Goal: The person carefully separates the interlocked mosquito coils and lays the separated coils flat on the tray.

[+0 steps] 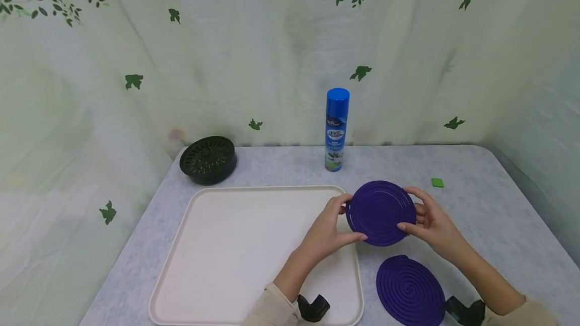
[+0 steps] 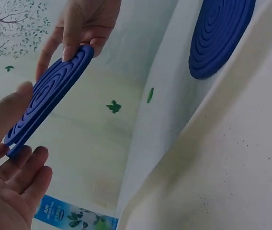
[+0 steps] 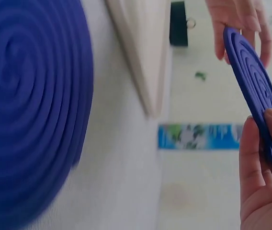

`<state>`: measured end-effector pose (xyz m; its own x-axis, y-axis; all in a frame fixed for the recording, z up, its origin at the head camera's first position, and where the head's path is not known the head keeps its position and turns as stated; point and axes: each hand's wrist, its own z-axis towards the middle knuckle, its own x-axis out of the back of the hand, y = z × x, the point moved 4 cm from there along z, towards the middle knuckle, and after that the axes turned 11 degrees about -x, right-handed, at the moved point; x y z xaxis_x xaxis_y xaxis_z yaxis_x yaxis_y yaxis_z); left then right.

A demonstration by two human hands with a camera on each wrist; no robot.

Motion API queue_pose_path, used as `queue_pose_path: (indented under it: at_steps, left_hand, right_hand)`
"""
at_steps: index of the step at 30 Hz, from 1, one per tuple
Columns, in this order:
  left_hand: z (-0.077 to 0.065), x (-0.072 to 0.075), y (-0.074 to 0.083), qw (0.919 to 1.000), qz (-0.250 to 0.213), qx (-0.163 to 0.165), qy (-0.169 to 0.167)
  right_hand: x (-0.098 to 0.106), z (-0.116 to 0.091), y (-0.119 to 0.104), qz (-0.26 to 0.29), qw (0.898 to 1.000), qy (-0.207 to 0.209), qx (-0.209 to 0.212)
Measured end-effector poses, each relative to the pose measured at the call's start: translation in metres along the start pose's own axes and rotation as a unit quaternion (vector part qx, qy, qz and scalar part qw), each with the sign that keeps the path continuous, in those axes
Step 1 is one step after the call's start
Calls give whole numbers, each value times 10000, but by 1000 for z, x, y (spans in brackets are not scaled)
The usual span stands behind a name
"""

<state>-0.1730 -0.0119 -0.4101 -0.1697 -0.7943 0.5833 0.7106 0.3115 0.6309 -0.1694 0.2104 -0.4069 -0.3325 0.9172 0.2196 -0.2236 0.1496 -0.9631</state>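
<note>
A round purple mosquito coil (image 1: 381,214) is raised above the table, just past the white tray's right edge. My left hand (image 1: 323,230) holds its left rim between thumb and fingers. On the opposite rim, my right hand (image 1: 436,228) pinches it, thumb on the near face. Seen from the left wrist, the coil (image 2: 50,91) is tilted and its spiral grooves show, with a small gap at the rim by my left fingers. A second purple mosquito coil (image 1: 410,288) lies flat on the table below, near my right wrist.
The white tray (image 1: 254,245) covers the table's left and middle. Behind it stand a black round holder (image 1: 209,160) with a slotted lid and an upright blue spray can (image 1: 336,130). A small green piece (image 1: 437,182) lies at the right. Printed curtains hang behind the table.
</note>
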Motion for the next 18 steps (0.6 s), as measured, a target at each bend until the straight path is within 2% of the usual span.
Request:
queue_pose_path:
  at_steps: [1,3,6,8,10,12,15,18]
  left_hand:
    - [-3,4,3,9989,-448,133,94]
    - [-8,11,10,9892,-1367,395,347]
    - [-12,16,19,9583,-2671,743,698]
    - [-14,18,22,9405,-3150,932,866]
    - [-16,18,22,9299,-3383,1050,993]
    - [-16,19,21,9275,-3379,1149,1107]
    - [-17,21,21,9302,-3231,1240,1218]
    - [-17,24,23,9328,-3091,1294,1324]
  right_hand:
    - [-5,0,-2,59,9999,-56,86]
    - [-13,0,-6,152,9996,-122,222]
    - [-24,1,-6,331,9989,-140,305]
    - [-30,2,-5,517,9979,-102,374]
    - [-35,3,-3,623,9973,-7,397]
    - [-40,4,-2,411,9982,225,362]
    - [-45,6,-2,-569,9941,840,379]
    - [-49,6,-6,-1595,9708,1623,765]
